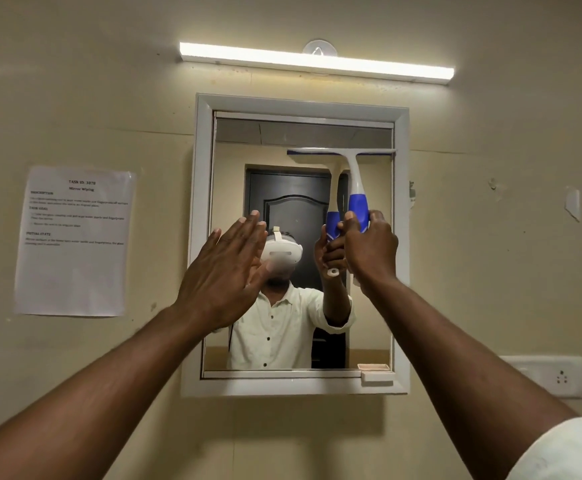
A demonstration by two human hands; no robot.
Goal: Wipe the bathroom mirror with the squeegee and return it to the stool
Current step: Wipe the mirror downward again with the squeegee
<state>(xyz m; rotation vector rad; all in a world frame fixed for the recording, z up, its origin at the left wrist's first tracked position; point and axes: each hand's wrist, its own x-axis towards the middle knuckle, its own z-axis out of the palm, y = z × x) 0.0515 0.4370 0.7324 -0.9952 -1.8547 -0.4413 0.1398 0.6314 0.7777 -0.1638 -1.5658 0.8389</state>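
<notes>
A white-framed bathroom mirror hangs on the beige wall straight ahead. My right hand grips the blue and white handle of the squeegee, whose blade lies level against the glass in the upper right part of the mirror. My left hand is raised with straight fingers flat at the mirror's left side, at or close to the glass; contact cannot be judged. The glass reflects a person and the squeegee. The stool is out of view.
A lit tube light runs along the wall above the mirror. A printed task sheet is taped to the wall on the left. A white socket plate sits low on the right. A small ledge juts from the frame's lower right.
</notes>
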